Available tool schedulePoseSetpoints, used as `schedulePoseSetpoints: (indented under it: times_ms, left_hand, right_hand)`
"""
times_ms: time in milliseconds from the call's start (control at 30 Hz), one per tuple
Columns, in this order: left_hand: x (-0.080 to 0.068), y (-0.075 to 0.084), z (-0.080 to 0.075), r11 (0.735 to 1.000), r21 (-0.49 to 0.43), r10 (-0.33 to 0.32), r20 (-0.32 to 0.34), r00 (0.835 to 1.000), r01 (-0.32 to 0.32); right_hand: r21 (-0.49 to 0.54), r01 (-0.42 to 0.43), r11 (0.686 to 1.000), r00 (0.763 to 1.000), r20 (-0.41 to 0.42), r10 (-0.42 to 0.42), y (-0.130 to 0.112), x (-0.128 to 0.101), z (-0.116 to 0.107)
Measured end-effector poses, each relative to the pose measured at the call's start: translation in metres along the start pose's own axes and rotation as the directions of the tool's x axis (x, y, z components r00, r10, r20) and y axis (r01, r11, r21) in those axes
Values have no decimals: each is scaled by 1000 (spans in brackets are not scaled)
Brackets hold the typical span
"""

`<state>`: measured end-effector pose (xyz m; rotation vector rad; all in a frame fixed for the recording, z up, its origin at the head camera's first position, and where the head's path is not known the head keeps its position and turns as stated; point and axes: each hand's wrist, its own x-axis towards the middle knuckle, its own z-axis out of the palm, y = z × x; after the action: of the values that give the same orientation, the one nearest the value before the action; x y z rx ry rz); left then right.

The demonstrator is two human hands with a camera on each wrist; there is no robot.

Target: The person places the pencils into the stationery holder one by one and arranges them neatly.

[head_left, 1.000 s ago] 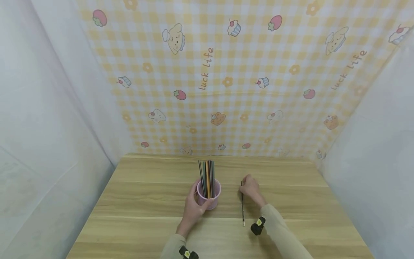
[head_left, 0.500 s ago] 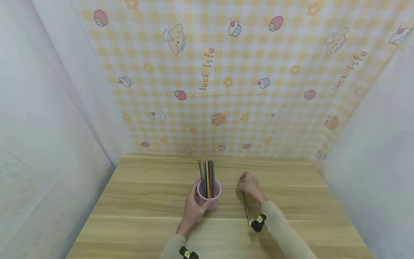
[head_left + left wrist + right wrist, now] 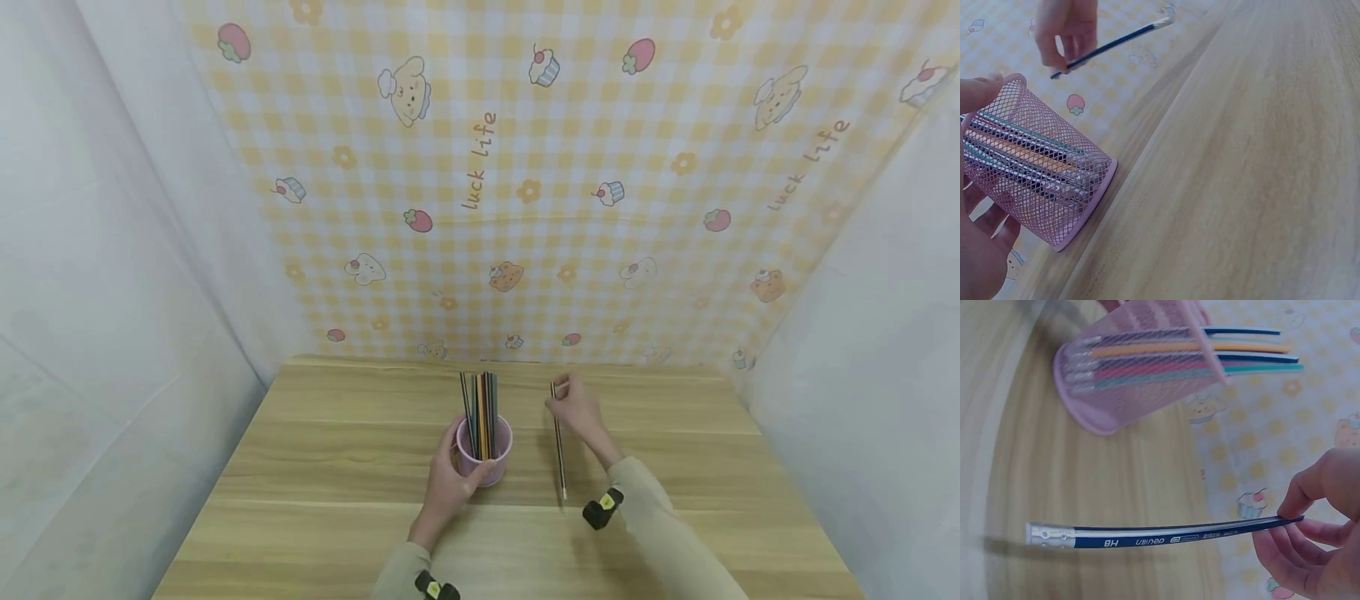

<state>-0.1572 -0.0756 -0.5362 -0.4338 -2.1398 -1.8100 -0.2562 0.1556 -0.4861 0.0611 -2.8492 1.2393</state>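
Observation:
A pink mesh cup [image 3: 486,457] [image 3: 1035,172] [image 3: 1141,369] stands on the wooden table [image 3: 337,467], with several coloured pencils [image 3: 480,410] upright in it. My left hand [image 3: 447,485] [image 3: 975,250] grips the cup's left side. To the right of the cup, my right hand [image 3: 577,412] [image 3: 1319,534] pinches a dark blue pencil [image 3: 558,442] [image 3: 1166,533] [image 3: 1110,45] by its far end. The pencil hangs lifted above the table, its metal-capped end pointing toward me.
A yellow checked cloth with cartoon prints [image 3: 525,183] covers the wall behind the table. White sheets [image 3: 112,250] close in the left and right sides. Bare tabletop lies on both sides of the cup.
My right hand has raised the dark blue pencil off the table and carried it up and away from me. The left hand and the cup have stayed in place.

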Motion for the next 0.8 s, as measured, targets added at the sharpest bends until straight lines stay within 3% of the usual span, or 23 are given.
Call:
schedulePoseSetpoints:
  times_ms: [333,567,800]
  left_hand:
    - [0,1,0,1000,-9,-25,5,1000,25]
    - [0,1,0,1000,-6,-20,4,1000,20]
    - [-1,2,0,999,-5,-32,7,999,32]
  right_hand:
    - [110,186,976,974,-152,-168,-37,-3,-26]
    - [150,246,958,948,-245,-205,-62,-9,-34]
    - [203,374,905,891,-350,-290,-84,-18,-37]
